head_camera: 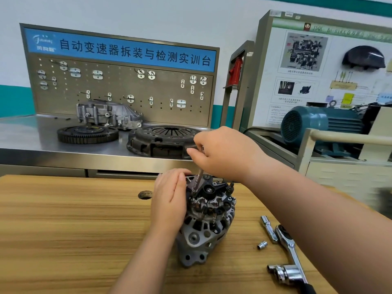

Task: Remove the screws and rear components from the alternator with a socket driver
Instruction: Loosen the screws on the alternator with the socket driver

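A grey alternator [203, 225] stands on the wooden table [63, 230], its rear end up, with black rear components [212, 190] exposed. My left hand [169, 200] presses flat against its left side, fingers together. Above it, my right hand [222, 151] grips the top of a thin socket driver [196, 183]. The driver slants down to a screw at the rear's left edge.
To the right of the alternator lie a ratchet wrench [288, 247], an extension bar [268, 228] and a small socket [262, 245]. The table has a hole [145, 194] on the left. Behind stands a steel bench with a clutch cover [161, 140], flywheel [88, 134] and pegboard.
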Available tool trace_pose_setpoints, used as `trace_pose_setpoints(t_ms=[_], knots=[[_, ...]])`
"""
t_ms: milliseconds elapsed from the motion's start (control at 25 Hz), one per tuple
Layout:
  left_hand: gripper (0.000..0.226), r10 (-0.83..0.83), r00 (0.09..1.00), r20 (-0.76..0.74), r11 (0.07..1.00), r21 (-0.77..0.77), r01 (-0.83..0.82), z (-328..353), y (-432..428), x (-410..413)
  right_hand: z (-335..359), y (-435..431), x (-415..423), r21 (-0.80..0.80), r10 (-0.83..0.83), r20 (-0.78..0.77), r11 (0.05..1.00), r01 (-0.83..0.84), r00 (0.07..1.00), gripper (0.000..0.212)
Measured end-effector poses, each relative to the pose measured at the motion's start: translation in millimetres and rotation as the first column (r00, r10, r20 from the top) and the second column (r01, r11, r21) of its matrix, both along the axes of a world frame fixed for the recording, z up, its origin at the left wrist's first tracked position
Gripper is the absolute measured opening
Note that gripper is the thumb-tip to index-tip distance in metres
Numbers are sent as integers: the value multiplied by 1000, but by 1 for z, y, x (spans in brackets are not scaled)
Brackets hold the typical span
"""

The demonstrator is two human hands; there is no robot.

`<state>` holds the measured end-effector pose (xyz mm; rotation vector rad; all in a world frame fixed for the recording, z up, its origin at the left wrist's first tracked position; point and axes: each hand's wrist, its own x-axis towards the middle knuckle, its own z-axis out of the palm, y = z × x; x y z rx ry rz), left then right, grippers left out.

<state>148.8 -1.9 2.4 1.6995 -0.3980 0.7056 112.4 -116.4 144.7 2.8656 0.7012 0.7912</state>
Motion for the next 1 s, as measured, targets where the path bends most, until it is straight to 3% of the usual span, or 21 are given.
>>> trace_pose_setpoints(t_ms=[40,120,320,400,560,680,840,1000], knots=[[32,66,996,-52,998,12,-66,-6,2,4,0,2,1,-17,8,2,1000,-8,1000,38],[28,-11,976,-216,992,-122,-15,-13,2,7,0,7,3,-39,26,8,999,-25,1000,37],[32,-110,929,-352,915,-401,-44,-8,-1,2,2,11,8,-53,31,-6,998,-31,1000,30],[27,-111,913,-393,896,-437,-79,-6,-5,-1,4,9,9,-48,39,-15,998,-40,999,29],[38,-82,908,-411,927,-365,-81,-5,-22,-8,6,-11,4,-57,47,8,997,-47,999,29],[54,-41,918,-393,961,-268,-72,-3,-36,-15,2,-40,0,45,11,-10,999,-11,1000,28],[56,138,910,-392,970,-130,-204,-2,-49,-28,-2,-64,0,167,48,-14,985,-45,999,30],[59,256,905,-340,951,-80,-299,-10,-54,-56,-2,-72,-4,180,113,14,977,-114,993,31]])
